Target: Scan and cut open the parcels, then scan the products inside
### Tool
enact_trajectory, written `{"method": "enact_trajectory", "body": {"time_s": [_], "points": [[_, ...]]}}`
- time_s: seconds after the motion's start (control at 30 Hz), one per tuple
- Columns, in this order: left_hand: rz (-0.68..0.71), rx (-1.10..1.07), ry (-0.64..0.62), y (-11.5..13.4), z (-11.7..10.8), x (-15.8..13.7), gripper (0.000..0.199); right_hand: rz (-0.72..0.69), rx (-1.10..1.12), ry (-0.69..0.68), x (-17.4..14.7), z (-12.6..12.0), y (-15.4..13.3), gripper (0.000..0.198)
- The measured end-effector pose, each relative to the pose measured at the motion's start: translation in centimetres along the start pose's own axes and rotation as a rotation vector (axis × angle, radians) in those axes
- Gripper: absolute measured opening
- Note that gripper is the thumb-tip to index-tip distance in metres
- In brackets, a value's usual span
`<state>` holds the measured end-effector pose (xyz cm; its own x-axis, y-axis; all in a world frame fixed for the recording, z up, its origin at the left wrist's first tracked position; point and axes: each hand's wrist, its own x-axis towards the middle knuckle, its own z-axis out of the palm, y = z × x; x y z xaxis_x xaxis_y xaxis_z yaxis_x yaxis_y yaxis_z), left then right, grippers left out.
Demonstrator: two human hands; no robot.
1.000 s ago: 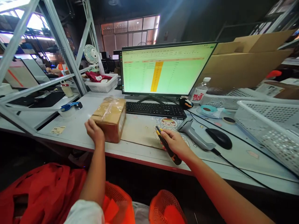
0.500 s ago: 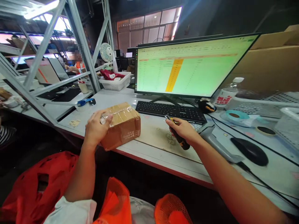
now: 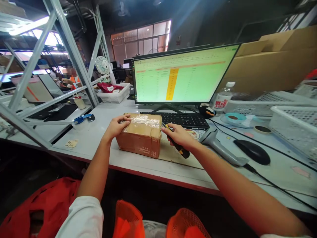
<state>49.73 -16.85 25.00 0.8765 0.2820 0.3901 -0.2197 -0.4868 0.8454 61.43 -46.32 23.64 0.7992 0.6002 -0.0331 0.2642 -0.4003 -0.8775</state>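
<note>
A brown cardboard box point(image 3: 138, 138), closed with clear tape along its top, sits near the table's front edge. My left hand point(image 3: 115, 127) grips its left end, thumb and fingers on the top edge. In my right hand point(image 3: 181, 135) is a black and yellow utility knife point(image 3: 182, 151), its tip pointing at the box's upper right edge. Whether the tip touches the cardboard, I cannot tell. Behind the box lies a black keyboard point(image 3: 190, 120), partly covered by it.
A monitor point(image 3: 153, 82) stands behind. To the right are a grey barcode scanner point(image 3: 223, 150), a black mouse point(image 3: 252, 152), tape rolls point(image 3: 234, 118), a bottle point(image 3: 222, 99) and white baskets point(image 3: 294, 125). Blue-framed glasses point(image 3: 83, 119) lie at left, near a metal frame point(image 3: 71, 53). A co-worker sits beyond.
The box has shifted right and turned, with my left hand on its left end. The knife in my right hand has come close to the box's right side. The view has shifted slightly.
</note>
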Motion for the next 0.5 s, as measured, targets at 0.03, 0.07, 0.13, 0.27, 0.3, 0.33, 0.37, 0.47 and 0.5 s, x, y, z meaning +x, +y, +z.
{"method": "enact_trajectory", "body": {"time_s": [0.03, 0.07, 0.13, 0.27, 0.3, 0.33, 0.37, 0.47, 0.5], "points": [[-0.005, -0.022, 0.026, -0.1, 0.1, -0.3, 0.024, -0.011, 0.014, 0.003, -0.6, 0.2, -0.1, 0.046], [-0.013, -0.039, 0.047, -0.3, 0.2, -0.6, 0.023, -0.021, 0.030, 0.004, -1.2, 0.5, -0.3, 0.047], [-0.035, -0.053, 0.064, -0.6, 0.2, -0.7, 0.022, -0.042, 0.068, -0.009, -2.3, 0.9, -0.6, 0.050], [-0.065, -0.038, 0.057, -0.8, 0.1, -0.1, 0.021, -0.068, 0.132, -0.091, -4.8, 1.8, -0.9, 0.055], [-0.060, -0.022, 0.050, -0.7, 0.0, 0.1, 0.021, -0.073, 0.147, -0.099, -5.3, 2.1, -0.7, 0.056], [-0.047, 0.015, 0.044, -0.4, 0.0, 0.1, 0.020, -0.076, 0.161, -0.105, -5.7, 2.2, -0.5, 0.057], [-0.021, 0.085, 0.057, 0.0, 0.1, -0.1, 0.019, -0.077, 0.165, -0.111, -6.0, 2.2, -0.1, 0.057], [0.162, 0.441, 0.197, 1.7, 1.2, -2.1, 0.019, -0.084, 0.098, -0.088, -5.7, 0.9, 1.2, 0.057], [0.248, 0.558, 0.238, 2.1, 1.9, -3.1, 0.021, -0.095, 0.037, -0.044, -5.3, 0.0, 1.4, 0.056]]}}
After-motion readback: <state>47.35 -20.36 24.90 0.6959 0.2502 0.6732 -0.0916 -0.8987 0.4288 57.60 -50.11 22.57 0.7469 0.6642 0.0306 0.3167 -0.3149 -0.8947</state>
